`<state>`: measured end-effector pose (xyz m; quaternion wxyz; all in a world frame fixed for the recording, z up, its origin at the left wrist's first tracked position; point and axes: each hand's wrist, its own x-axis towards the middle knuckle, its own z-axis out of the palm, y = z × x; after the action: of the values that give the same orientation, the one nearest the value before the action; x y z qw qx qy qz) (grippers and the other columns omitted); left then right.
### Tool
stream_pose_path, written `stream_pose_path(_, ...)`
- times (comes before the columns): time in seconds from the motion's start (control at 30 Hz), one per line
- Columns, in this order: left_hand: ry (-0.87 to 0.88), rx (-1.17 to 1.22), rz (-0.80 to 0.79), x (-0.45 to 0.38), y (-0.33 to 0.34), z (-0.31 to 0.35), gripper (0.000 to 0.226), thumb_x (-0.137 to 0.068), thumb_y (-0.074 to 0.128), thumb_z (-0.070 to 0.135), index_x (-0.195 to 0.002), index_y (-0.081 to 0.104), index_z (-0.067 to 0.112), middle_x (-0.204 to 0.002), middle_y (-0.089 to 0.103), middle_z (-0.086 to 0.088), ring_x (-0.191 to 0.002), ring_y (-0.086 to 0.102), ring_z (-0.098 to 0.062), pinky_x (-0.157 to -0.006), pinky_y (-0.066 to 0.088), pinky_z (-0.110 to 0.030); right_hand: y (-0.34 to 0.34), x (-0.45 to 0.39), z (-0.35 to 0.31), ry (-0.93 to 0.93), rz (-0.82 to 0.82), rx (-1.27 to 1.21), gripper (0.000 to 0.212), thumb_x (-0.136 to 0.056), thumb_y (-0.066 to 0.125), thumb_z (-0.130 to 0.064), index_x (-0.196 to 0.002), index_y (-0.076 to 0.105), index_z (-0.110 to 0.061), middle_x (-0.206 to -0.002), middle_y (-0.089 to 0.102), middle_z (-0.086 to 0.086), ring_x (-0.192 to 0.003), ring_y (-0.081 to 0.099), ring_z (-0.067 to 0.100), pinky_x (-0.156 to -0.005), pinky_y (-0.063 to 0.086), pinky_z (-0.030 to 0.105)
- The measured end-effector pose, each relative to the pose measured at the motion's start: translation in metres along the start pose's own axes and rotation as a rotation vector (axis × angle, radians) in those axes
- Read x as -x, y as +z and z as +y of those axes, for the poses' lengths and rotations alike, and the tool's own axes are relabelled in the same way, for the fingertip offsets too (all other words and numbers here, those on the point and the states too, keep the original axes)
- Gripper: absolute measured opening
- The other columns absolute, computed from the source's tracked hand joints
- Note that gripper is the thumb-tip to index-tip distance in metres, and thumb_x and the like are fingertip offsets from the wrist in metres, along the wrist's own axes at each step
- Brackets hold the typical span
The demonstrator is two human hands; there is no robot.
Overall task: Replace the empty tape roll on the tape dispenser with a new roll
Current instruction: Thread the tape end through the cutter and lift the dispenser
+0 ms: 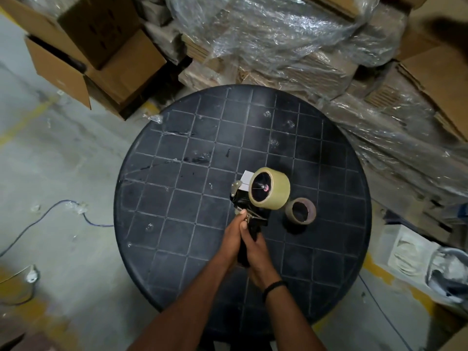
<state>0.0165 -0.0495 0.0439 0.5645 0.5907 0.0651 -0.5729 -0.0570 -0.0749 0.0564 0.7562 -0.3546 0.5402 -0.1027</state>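
A black tape dispenser (241, 201) is held above the round black table (177, 173), with a full clear tape roll (277, 192) sitting on its hub. My right hand (255, 252) grips the dispenser's handle from below. My left hand (234, 236) presses against the same handle, and its thumb reaches up to the metal parts near the blade. The empty brown cardboard core (300, 211) lies on the table just right of the dispenser, apart from both hands.
Stacks of flattened cardboard under plastic wrap (291, 41) crowd the table's far and right sides. Open cardboard boxes (101, 54) stand at the back left. A cable (50, 211) runs across the concrete floor on the left. White items (410, 252) lie at the right.
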Motion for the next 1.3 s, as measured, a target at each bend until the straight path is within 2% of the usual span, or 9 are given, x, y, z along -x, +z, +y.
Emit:
stream_pose_path(0.13,-0.061,0.041,0.077,-0.021,-0.014,0.000,0.064,-0.077,0.063,0.065,-0.110,0.078,0.012,-0.107,0.078,-0.015,-0.102,0.073,-0.027,-0.095,0.056,-0.041,0.004,-0.027,-0.001,0.026,-0.019,0.230,0.033,-0.095,0.066,-0.038,-0.122,0.068,-0.019,-0.112,0.076,0.003,-0.108,0.071,0.017,-0.096,0.056,0.035)
stream_pose_path(0.23,-0.026,-0.072,0.150,-0.040,-0.032,-0.001,0.052,-0.088,0.054,0.053,-0.103,0.078,0.009,-0.105,0.077,-0.022,-0.100,0.073,-0.032,-0.093,0.056,-0.043,0.006,-0.049,0.008,-0.012,0.028,0.444,0.025,-0.095,0.067,-0.020,-0.118,0.069,-0.010,-0.108,0.076,0.008,-0.104,0.072,0.022,-0.095,0.057,0.039)
stream_pose_path(0.33,0.042,-0.434,0.215,-0.058,-0.062,-0.004,0.066,-0.079,0.044,0.070,-0.100,0.078,0.017,-0.102,0.076,-0.013,-0.106,0.069,-0.033,-0.096,0.054,-0.047,0.011,-0.062,0.013,-0.009,0.027,0.524,0.021,-0.093,0.069,-0.015,-0.112,0.068,-0.008,-0.098,0.076,0.007,-0.082,0.072,0.018,-0.076,0.060,0.030)
stream_pose_path(0.47,0.269,-0.929,0.303,-0.067,-0.100,0.006,0.071,-0.095,0.035,0.070,-0.091,0.077,0.014,-0.100,0.071,-0.009,-0.098,0.066,-0.026,-0.091,0.053,-0.041,0.024,-0.072,0.018,-0.025,0.036,0.618,0.013,-0.091,0.070,-0.021,-0.100,0.066,-0.013,-0.077,0.071,0.004,-0.062,0.062,0.018,-0.059,0.052,0.030)
stream_pose_path(0.6,0.284,-1.193,0.306,-0.073,-0.122,0.025,0.041,-0.099,0.052,0.033,-0.134,0.060,0.012,-0.133,0.059,-0.015,-0.122,0.057,-0.035,-0.100,0.051,-0.046,0.038,-0.075,0.024,-0.031,0.076,0.727,0.028,-0.086,0.074,-0.024,-0.111,0.068,-0.015,-0.091,0.072,0.002,-0.081,0.066,0.018,-0.076,0.051,0.031)
stream_pose_path(0.7,0.238,-1.427,0.187,-0.068,-0.127,0.034,0.057,-0.088,0.057,0.007,-0.144,0.052,0.012,-0.151,0.047,-0.006,-0.133,0.048,-0.033,-0.101,0.050,-0.044,0.046,-0.072,0.021,0.016,0.110,0.762,0.017,-0.085,0.074,-0.023,-0.101,0.070,-0.020,-0.091,0.075,0.005,-0.087,0.071,0.024,-0.075,0.050,0.028)
stream_pose_path(0.87,0.210,-1.540,0.168,-0.065,-0.133,0.033,0.071,-0.086,0.061,0.007,-0.153,0.042,0.016,-0.159,0.039,0.005,-0.144,0.035,-0.025,-0.103,0.049,-0.046,0.057,-0.078,0.034,0.073,0.221,0.741,0.039,-0.066,0.069,-0.057,-0.073,0.070,-0.019,-0.071,0.075,0.007,-0.077,0.074,0.034,-0.073,0.061,0.048)
stream_pose_path(0.97,0.173,-1.584,0.133,-0.064,-0.135,0.034,0.078,-0.087,0.067,0.014,-0.158,0.034,0.018,-0.164,0.030,0.009,-0.146,0.032,-0.023,-0.105,0.047,-0.046,0.069,-0.070,0.028,0.090,0.270,0.772,0.042,-0.080,0.069,-0.049,-0.093,0.076,-0.009,-0.096,0.076,0.017,-0.097,0.070,0.037,-0.077,0.051,0.029)
stream_pose_path(1.3,0.132,-1.651,0.068,-0.063,-0.138,0.034,0.086,-0.088,0.068,0.017,-0.162,0.024,0.016,-0.169,0.018,0.006,-0.151,0.026,-0.024,-0.109,0.045,-0.050,0.076,-0.070,0.019,0.160,0.383,0.813,0.043,-0.082,0.070,-0.041,-0.108,0.074,-0.006,-0.114,0.072,0.020,-0.108,0.067,0.038,-0.087,0.053,0.034)
